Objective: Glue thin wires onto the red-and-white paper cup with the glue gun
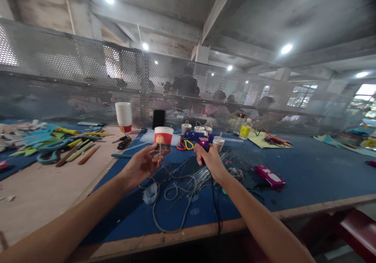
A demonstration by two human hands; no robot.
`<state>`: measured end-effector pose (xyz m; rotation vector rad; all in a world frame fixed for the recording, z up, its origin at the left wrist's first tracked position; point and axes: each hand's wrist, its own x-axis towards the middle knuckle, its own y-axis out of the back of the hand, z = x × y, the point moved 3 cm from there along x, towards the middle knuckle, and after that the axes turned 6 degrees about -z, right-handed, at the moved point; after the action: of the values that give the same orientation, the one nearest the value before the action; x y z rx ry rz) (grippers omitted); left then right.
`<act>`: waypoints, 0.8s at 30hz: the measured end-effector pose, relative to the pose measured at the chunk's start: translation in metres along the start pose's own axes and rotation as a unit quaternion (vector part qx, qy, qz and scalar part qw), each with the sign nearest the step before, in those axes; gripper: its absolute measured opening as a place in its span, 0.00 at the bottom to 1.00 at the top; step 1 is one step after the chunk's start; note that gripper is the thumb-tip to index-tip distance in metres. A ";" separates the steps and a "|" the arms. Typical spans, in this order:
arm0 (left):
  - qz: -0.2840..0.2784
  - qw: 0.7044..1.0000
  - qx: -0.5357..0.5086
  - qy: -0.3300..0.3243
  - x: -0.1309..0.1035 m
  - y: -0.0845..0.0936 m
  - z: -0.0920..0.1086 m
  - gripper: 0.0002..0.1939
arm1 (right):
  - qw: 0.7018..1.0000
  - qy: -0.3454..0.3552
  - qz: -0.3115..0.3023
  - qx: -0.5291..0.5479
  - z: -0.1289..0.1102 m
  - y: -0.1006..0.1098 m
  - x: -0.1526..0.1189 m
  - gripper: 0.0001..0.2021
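Observation:
A red and white paper cup is held up by my left hand, its fingers closed around the lower part, where a grey band and a thin strand show. My right hand grips a blue glue gun with a small red light, its nozzle pointing left toward the cup. A gap separates the nozzle from the cup. From the glue gun a black cable runs down over the table edge. Below both hands, grey cord lies in loops on the blue mat beside clear glue sticks.
Stacked paper cups stand at the back left. Scissors and wooden-handled tools lie on the left. Small cups and a yellow-labelled bottle stand behind. A magenta box is on the right. People sit beyond the perforated screen.

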<state>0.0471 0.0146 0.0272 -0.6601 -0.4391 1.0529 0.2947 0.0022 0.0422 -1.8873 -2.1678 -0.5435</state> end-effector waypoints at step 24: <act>0.013 1.000 0.012 0.006 -0.002 -0.003 -0.006 0.07 | 0.860 -0.227 -0.015 -0.457 0.056 0.041 0.023 0.29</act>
<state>0.0514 0.0102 0.0246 -0.6526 -0.4071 1.0769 0.3361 0.0509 0.0062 -2.6520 -2.4490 -1.4774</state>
